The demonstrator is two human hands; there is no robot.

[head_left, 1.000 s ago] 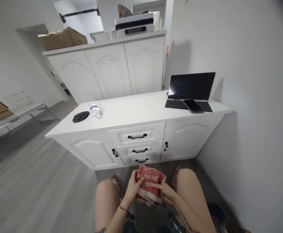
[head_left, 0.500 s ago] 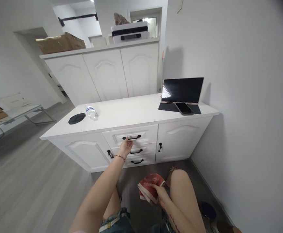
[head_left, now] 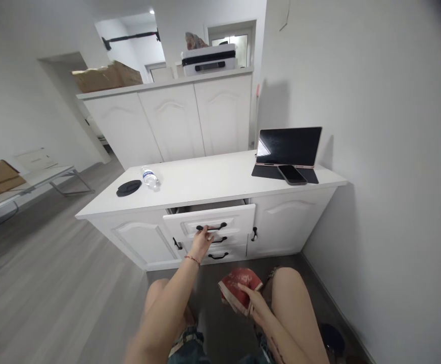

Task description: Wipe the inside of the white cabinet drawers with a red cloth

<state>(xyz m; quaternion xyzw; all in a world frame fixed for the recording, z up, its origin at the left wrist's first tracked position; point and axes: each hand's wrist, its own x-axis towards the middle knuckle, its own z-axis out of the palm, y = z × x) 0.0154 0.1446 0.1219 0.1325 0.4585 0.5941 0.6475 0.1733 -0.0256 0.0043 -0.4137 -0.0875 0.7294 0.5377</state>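
My left hand (head_left: 202, 241) has its fingers hooked round the black handle (head_left: 216, 227) of the top drawer (head_left: 239, 218). That drawer stands partly out of the white cabinet (head_left: 129, 230), with a dark gap showing behind its front. Below it, two more drawers with black handles are closed. Low between my knees, my right hand (head_left: 253, 299) grips a red cloth (head_left: 239, 285) with a pale border, the thumb lying on top and the other fingers mostly hidden.
On the cabinet top stand a tablet (head_left: 289, 146), a phone (head_left: 292, 175), a clear plastic bottle (head_left: 150, 178) and a black round object (head_left: 129, 188). Behind is a taller cabinet (head_left: 175, 121) bearing a cardboard box (head_left: 108, 77) and a suitcase (head_left: 209, 59). A wall rises close on the right.
The top drawer, shut before, has come partly out toward me with my left hand on its handle. My right hand keeps the red cloth in about the same place.
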